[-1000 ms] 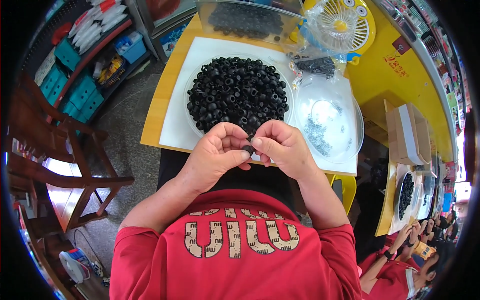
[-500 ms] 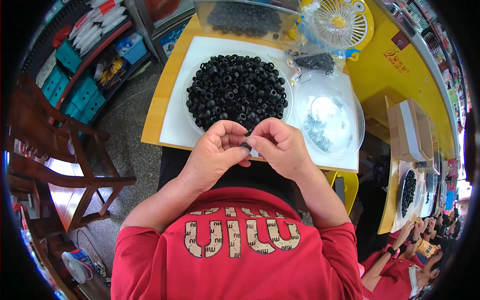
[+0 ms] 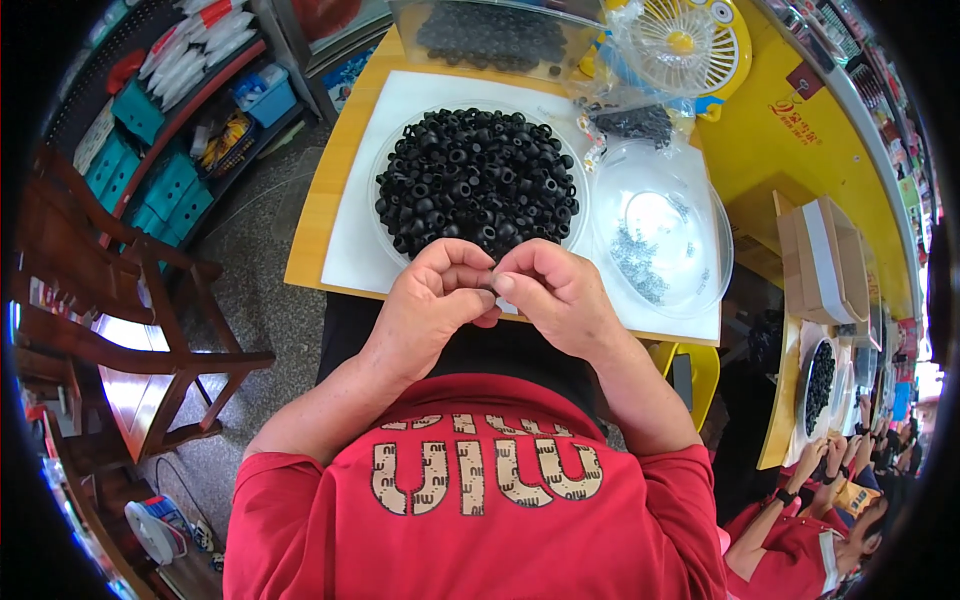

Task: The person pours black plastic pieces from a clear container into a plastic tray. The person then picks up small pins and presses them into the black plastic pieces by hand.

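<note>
My left hand [image 3: 432, 300] and my right hand [image 3: 556, 298] meet fingertip to fingertip at the near edge of the table. Between the left thumb and fingers is a small black part [image 3: 489, 289], almost wholly covered. The right thumb and forefinger are pinched together against it; what they grip, if anything, is hidden. Just beyond my fingers, a round clear tray [image 3: 373, 225] is heaped with small black hollow parts [image 3: 475, 180]. Right of it, another round clear tray [image 3: 712, 280] carries many tiny transparent pieces [image 3: 640, 262].
Both trays rest on a white board [image 3: 350, 245] on the wooden table [image 3: 308, 235]. A clear bin [image 3: 490, 45] of black parts, a plastic bag [image 3: 635, 120] and a yellow fan [image 3: 735, 60] stand at the back. A wooden chair [image 3: 170, 360] is left; people work at another table, right.
My fingertips have closed further over the small black part, so less of it shows. Both hands stay in nearly the same place.
</note>
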The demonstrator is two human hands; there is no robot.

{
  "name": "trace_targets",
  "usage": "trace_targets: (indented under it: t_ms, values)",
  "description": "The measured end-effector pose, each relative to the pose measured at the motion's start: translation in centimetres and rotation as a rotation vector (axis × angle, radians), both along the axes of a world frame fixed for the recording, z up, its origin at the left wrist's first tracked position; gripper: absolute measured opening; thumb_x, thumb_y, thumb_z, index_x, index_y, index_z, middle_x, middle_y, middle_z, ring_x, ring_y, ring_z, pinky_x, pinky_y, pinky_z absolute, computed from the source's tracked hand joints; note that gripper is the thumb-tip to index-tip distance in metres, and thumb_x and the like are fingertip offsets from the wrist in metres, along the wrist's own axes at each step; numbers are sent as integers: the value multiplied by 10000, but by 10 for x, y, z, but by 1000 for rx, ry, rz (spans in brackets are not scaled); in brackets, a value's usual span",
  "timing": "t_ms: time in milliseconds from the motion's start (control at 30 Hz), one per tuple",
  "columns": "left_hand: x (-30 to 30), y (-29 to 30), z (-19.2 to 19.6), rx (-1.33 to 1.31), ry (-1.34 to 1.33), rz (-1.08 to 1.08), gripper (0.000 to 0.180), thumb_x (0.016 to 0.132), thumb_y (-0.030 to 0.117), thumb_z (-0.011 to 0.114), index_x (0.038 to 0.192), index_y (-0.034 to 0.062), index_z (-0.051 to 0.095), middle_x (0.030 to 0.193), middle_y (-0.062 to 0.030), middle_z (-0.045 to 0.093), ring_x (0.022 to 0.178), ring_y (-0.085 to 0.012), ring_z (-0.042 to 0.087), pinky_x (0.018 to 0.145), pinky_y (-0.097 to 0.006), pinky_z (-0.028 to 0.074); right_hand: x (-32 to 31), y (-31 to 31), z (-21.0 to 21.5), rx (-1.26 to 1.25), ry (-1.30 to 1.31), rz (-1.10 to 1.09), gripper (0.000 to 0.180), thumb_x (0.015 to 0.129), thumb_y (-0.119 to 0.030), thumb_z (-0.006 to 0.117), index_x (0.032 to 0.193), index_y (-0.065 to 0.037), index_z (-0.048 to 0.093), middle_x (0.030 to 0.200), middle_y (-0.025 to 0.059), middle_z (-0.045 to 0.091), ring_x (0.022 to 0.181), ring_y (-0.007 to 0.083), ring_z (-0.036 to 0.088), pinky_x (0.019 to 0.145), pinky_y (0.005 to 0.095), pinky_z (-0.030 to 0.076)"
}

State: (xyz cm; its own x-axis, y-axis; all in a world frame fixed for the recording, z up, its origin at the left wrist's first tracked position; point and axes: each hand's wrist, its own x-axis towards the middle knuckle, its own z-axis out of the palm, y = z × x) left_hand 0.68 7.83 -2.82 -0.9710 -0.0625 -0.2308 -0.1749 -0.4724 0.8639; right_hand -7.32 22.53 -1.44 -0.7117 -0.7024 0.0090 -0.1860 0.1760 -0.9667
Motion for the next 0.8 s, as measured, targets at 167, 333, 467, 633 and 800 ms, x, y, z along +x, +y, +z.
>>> trace_targets:
  t_ms: [167,333,467,633,800]
  values:
    - [-2,2,3,24,23,106,297,762,-46,540,1036,20,447,907,-77,551,800,-123,565,719,-245,482,-2,9,0,159,587,30,363,711,-207,675,993,-27,534,857,92,593,725,190,586,632,289,467]
    - [-3,9,3,-12,26,104,322,763,-47,541,1056,4,419,908,-88,558,852,-125,550,755,-238,463,6,0,-1,311,957,3,527,606,-230,709,1041,-7,515,912,108,590,805,258,571,695,347,460]
    - [-2,17,1,-42,21,86,304,774,-34,547,1045,-2,414,930,-98,566,862,-121,549,770,-237,459,6,-1,-9,335,995,-15,504,593,-235,709,1010,-16,531,878,98,597,776,246,578,675,341,460]
    - [1,17,-2,-51,11,36,270,806,13,548,1056,-15,452,937,-88,570,858,-109,547,768,-230,455,3,3,-11,283,1065,-40,409,580,-245,705,902,-33,569,777,70,608,687,227,586,632,331,457]
    - [3,12,-4,-86,-39,-106,186,845,128,540,920,-27,611,814,-40,626,758,-69,567,719,-202,452,2,5,-11,286,1088,-33,316,580,-248,685,781,-54,537,675,60,566,621,222,564,589,327,440]
